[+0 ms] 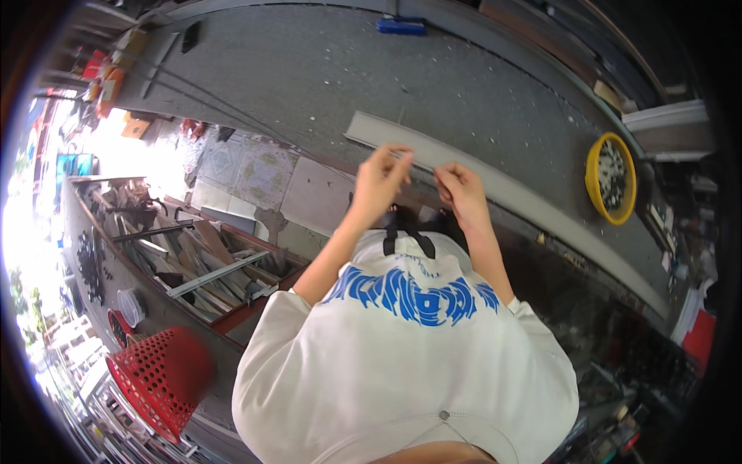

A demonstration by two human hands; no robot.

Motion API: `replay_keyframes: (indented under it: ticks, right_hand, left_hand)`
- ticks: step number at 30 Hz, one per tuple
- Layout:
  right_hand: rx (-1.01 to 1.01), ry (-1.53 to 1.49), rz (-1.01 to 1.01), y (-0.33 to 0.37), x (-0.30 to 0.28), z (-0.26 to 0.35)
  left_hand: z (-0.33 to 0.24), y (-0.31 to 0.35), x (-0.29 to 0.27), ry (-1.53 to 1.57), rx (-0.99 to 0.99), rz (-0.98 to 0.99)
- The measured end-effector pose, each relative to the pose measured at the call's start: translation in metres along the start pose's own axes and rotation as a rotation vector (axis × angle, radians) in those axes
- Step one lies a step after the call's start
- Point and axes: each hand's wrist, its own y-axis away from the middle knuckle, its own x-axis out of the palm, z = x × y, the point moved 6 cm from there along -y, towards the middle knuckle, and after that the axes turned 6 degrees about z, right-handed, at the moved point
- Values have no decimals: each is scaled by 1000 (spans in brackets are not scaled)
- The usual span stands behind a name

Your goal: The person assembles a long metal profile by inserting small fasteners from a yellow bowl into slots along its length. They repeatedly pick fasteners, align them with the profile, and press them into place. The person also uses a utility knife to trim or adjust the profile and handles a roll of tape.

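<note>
My left hand is raised in front of my body, its fingers bent and thumb and fingertips drawn together. To its right, my right hand is curled in a similar pinch, with a small gap between the two hands. Whatever either holds is too small or hidden to make out. Just beyond and beneath them, a long pale grey strip lies slantwise along the near edge of the grey worktable. It runs from mid-table toward the lower right.
A yellow basket of small dark and light pieces stands at right. A blue hand tool lies at the far edge. On the left are a bin with several offcut strips and a red perforated basket. Small chips dot the table.
</note>
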Motion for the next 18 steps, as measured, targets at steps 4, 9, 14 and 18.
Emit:
replay_keyframes:
  ticks: [4,9,14,18]
  right_hand:
    - [-162,342,-167,-16,0,-19]
    - [-391,625,-198,-22,20,-20]
    - [-412,669,-142,-29,46,-22]
    - [-391,686,-109,-35,56,-29]
  left_hand:
    - [33,-2,-30,-459,-217,-30]
    - [48,0,-33,-709,-208,-61]
    - [48,-1,-40,-779,-199,-108]
    - [49,-2,-44,-730,-204,-81]
